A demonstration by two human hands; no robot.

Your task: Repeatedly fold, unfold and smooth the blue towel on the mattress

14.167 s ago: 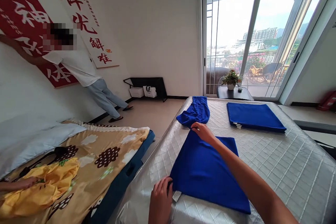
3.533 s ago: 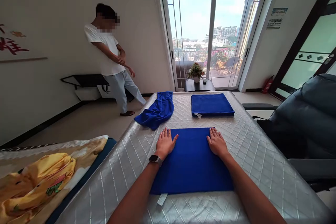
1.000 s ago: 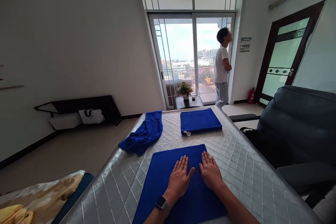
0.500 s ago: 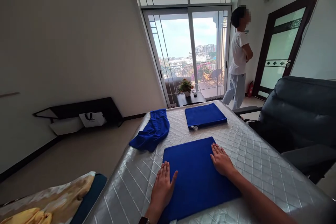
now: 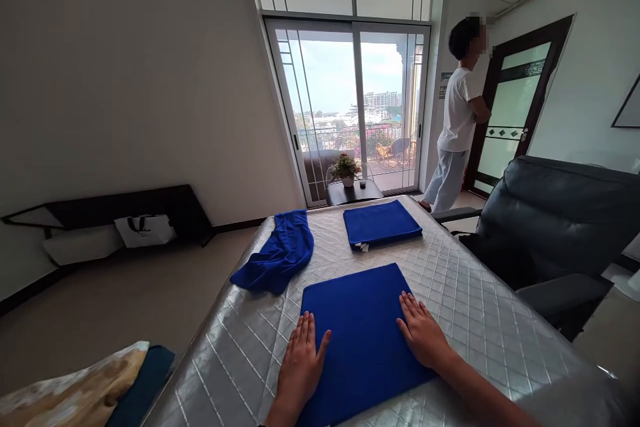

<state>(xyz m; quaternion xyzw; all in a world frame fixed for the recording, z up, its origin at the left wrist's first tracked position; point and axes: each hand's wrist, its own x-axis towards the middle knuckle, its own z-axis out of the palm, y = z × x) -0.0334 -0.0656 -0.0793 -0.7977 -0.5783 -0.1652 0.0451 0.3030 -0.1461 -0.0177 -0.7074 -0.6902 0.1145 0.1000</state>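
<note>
A flat blue cloth (image 5: 360, 340) with straight edges lies on a silver quilted surface (image 5: 235, 353). My left hand (image 5: 301, 361) rests palm down on its left edge, thumb spread from the fingers. On the cloth's right edge lies my right hand (image 5: 424, 332), also flat with fingers stretched out. Farther back sits a neatly folded blue stack (image 5: 383, 221) with a small white tag at its front edge. A crumpled blue cloth (image 5: 280, 253) lies at the back left of the surface.
A dark armchair (image 5: 565, 213) stands along the right side. A person in a white shirt (image 5: 457, 110) stands near the door. Behind the far edge is a small table (image 5: 355, 193) with a potted plant (image 5: 346, 168). Patterned bedding (image 5: 75, 390) lies at lower left.
The view has shifted slightly to the right. My right hand has slid a little nearer along the cloth's right edge. The person in the white shirt has moved a little.
</note>
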